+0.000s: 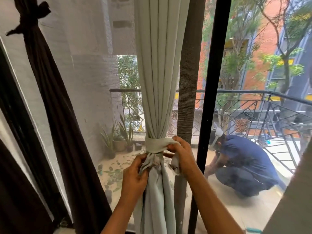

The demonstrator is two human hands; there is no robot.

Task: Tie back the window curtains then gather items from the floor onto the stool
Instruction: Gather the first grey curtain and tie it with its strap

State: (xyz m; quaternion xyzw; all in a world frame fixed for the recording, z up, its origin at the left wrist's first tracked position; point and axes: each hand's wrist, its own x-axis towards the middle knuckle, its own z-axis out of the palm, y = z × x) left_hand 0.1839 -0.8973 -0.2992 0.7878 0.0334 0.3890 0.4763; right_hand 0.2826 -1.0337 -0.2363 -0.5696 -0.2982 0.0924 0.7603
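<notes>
Pale curtain (pixel 158 65) at centre, bunched by tie band (pixel 154 145). Left hand (pixel 135 171) pinches one band end, right hand (pixel 181 155) grips other. Step: knotting. Next: pull ends tight. Dark curtain (pixel 50 81) at left already tied.

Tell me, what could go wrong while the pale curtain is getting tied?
1. The band round the pale curtain shows no finished knot; if the left hand or right hand lets go, it may slip loose.
2. The band's ends look frayed, so a hard pull might tear them.
</notes>
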